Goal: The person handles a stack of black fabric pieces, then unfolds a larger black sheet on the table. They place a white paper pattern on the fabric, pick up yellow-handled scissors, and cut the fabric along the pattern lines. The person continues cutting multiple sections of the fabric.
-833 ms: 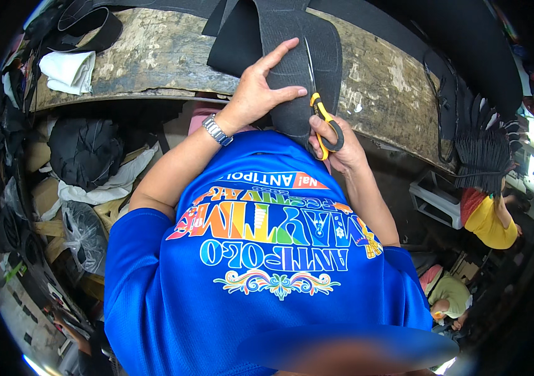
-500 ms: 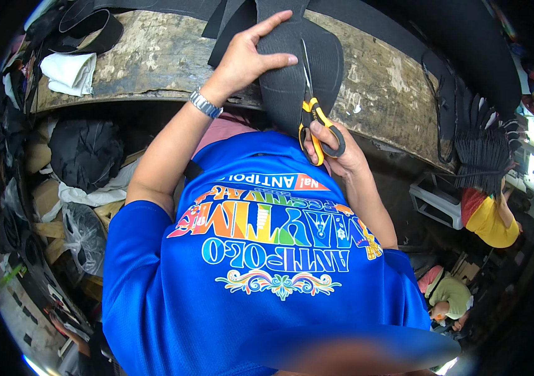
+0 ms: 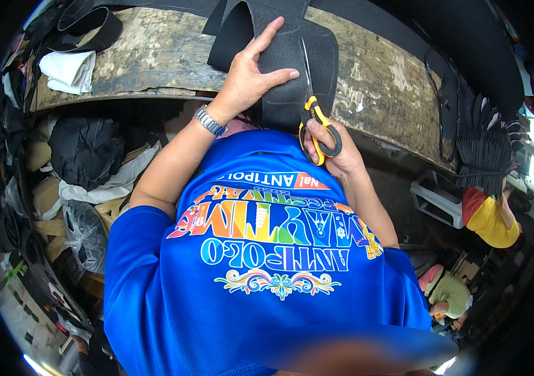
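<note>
1. Wearing a bright blue shirt [image 3: 260, 276] with rainbow lettering, I fill the lower middle of the view, and both my forearms reach up from it toward the work.
2. Across the top runs my bench [image 3: 154, 56], a worn, stained wooden slab whose front edge curves with the lens.
3. On the bench, hanging over its front edge, lies the black sheet [image 3: 279, 62] I am working on, a thick dark piece with faint traced outlines.
4. Off to the right hangs a bundle of black straps [image 3: 486, 150], well apart from my hands.
5. My left hand [image 3: 251, 78] lies flat on the black sheet, fingers spread, pressing it against the bench; a metal watch [image 3: 209, 120] sits on that wrist.
6. My right hand [image 3: 336, 153] is clamped on the yellow-handled scissors [image 3: 314, 119], fingers through the loops, just beside the left hand.
7. The scissors' blades point up into the black sheet, just right of my left fingertips; how far they are parted I cannot tell.
8. A folded white cloth [image 3: 69, 70] rests on the left end of the bench, well clear of both hands.
</note>
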`<action>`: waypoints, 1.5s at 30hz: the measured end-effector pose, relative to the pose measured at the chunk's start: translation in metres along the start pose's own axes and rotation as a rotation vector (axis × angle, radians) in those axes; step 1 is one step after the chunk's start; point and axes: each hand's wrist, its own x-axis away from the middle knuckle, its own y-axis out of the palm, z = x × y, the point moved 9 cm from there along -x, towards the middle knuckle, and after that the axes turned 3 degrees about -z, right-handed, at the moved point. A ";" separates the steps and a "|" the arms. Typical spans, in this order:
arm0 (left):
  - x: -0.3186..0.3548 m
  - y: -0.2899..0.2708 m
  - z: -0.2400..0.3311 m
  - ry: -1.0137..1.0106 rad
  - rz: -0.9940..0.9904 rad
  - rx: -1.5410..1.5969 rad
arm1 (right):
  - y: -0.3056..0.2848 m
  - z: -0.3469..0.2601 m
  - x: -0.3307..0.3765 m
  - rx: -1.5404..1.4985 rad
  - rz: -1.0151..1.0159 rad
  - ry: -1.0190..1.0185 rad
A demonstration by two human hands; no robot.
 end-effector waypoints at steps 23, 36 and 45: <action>-0.088 -0.059 0.198 0.684 0.062 -0.061 | 0.003 -0.154 0.028 0.592 0.256 -0.850; 0.006 0.002 0.008 0.086 0.044 -0.074 | -0.034 0.020 0.004 0.130 0.018 0.006; 0.007 0.009 0.015 0.092 0.066 -0.072 | -0.023 0.005 0.004 0.084 -0.018 -0.100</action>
